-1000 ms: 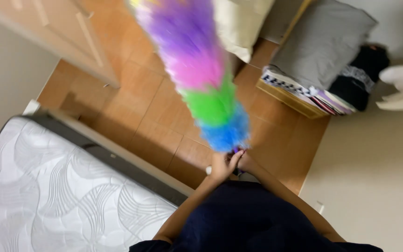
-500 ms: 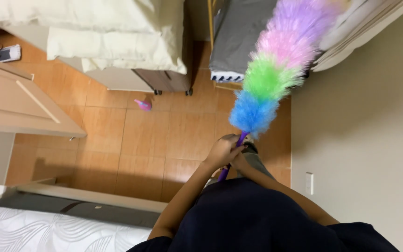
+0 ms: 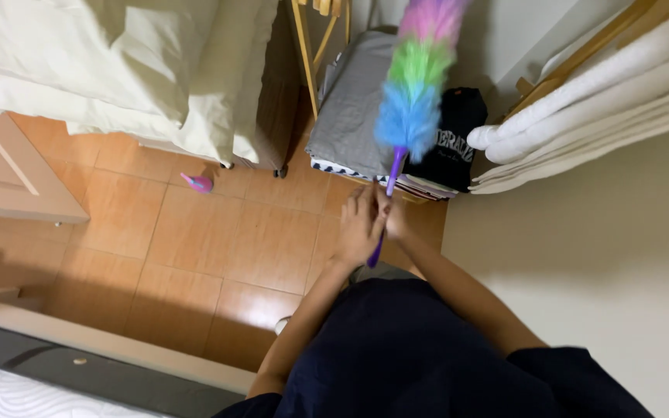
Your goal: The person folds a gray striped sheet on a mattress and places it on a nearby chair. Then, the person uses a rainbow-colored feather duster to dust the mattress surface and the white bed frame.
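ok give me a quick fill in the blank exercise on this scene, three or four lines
1. Both hands grip the purple handle of a rainbow feather ____.
2. The left hand and the right hand meet on the handle, and the floor below is covered in orange-brown ____.
3. The small pink object lies on the ____.
4. The folded grey cloth lies beside a ____ garment.

Missing words: duster; tiles; floor; black

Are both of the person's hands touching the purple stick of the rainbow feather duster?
Touching. The head view shows the left hand and right hand wrapped together around the purple handle of the duster.
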